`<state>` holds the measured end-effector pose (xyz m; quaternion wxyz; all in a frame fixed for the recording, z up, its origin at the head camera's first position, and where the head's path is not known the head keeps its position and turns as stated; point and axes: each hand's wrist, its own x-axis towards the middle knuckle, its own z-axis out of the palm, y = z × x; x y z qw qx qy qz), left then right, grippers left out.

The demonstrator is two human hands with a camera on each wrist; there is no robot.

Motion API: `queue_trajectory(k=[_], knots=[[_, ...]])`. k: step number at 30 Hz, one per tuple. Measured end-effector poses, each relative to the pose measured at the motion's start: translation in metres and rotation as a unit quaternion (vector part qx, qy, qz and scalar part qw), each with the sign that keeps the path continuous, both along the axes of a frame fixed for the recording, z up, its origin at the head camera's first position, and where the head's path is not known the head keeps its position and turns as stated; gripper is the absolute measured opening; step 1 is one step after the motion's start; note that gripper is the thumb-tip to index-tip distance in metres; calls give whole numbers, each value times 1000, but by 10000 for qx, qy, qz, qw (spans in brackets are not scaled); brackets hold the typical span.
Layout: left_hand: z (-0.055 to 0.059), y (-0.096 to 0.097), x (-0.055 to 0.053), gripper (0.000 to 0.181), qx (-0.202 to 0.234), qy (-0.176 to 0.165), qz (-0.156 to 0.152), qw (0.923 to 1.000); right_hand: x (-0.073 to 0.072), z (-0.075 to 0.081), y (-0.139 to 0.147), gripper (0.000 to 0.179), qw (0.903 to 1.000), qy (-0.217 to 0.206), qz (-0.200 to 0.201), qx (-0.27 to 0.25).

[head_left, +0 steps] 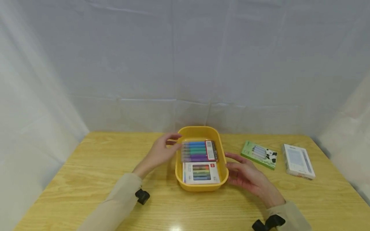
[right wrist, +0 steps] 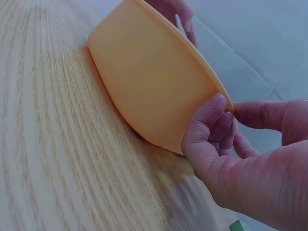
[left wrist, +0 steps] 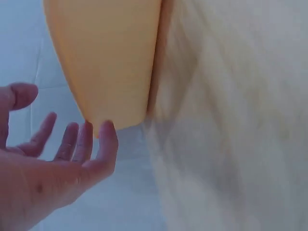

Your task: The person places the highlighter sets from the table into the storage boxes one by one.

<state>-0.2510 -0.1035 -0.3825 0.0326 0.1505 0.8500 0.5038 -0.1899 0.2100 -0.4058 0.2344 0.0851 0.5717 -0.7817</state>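
Observation:
A yellow plastic bin [head_left: 199, 187] stands on the table in the head view. Inside it lie a clear pack of colored pens [head_left: 198, 152] and, nearer me, a white box with a window of colored strips [head_left: 200, 173]. At the bin's left side is my left hand [head_left: 163, 149], its fingers loosely bent and spread; in the left wrist view its fingertips are right at the yellow wall [left wrist: 106, 62]. My right hand [head_left: 248, 176] holds the right side: in the right wrist view its thumb meets the rim while curled fingers lie against the outer wall [right wrist: 144, 72].
Right of the bin lie a green box with a panda picture [head_left: 259, 154] and a white box with a blue panel [head_left: 298, 161]. The wooden table [head_left: 101, 163] ends at a white cloth backdrop [head_left: 190, 64], with cloth at both sides too.

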Motion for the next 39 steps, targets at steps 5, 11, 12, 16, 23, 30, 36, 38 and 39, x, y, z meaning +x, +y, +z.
queue_trajectory(k=[5, 11, 12, 16, 23, 30, 36, 38, 39], knots=[[-2, -5, 5, 52, 1383, -1376, 142, 9807, 0, 0, 0, 66, 10000, -30, -18, -38], [-2, -11, 8, 57, 2503, -2659, 459, 9298, 1, 1, -1, 66, 10000, -42, 1, -59], [-2, -13, 8, 57, 2582, -2824, 416, 9229, 1, 1, -1, 66, 10000, -38, 6, -67], [-6, -16, 10, 55, 2762, -3384, 161, 8994, 1, 1, 0, 65, 10000, -27, 21, -93], [-11, -15, 14, 62, 2724, -3694, -108, 8884, 1, 0, 0, 65, 9999, -27, 30, -107], [-16, -10, 14, 66, 2835, -3682, 49, 8855, 2, -1, 0, 64, 9999, -22, 37, -146], [-19, -9, 12, 64, 2886, -3637, 95, 8857, 2, -2, 2, 64, 9997, 61, 60, 240], [-19, -9, 12, 64, 2873, -3626, 128, 8865, 1, -3, 3, 65, 9992, 135, 134, 341], [-20, -9, 13, 64, 2871, -3611, 134, 8871, 1, -3, 4, 65, 9990, 163, 170, 375]])
